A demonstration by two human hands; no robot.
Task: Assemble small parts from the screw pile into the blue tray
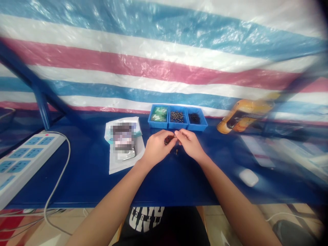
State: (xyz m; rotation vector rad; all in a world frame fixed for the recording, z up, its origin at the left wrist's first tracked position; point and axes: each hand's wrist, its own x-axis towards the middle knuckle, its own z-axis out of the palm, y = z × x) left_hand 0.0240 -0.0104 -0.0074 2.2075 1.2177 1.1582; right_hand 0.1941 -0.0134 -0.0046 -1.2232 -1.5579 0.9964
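Fingers point(179, 134) of left hand point(155, 148), right hand point(190, 145), pinching small dark part point(168, 139)

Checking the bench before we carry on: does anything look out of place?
One thing: a small brass-coloured fastener lies loose on the blue bench, just below the left hand and right hand, outside the blue parts tray holding similar ones.

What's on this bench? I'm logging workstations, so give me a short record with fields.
Left hand: holds a small dark part
Right hand: fingertips at that part
Beside hands: small brass-coloured fastener
Parts bins: three blue bins with green packets, brass-coloured fasteners, small black parts
Surface: blue bench
Also there: white power strip, white computer mouse, white paper packet
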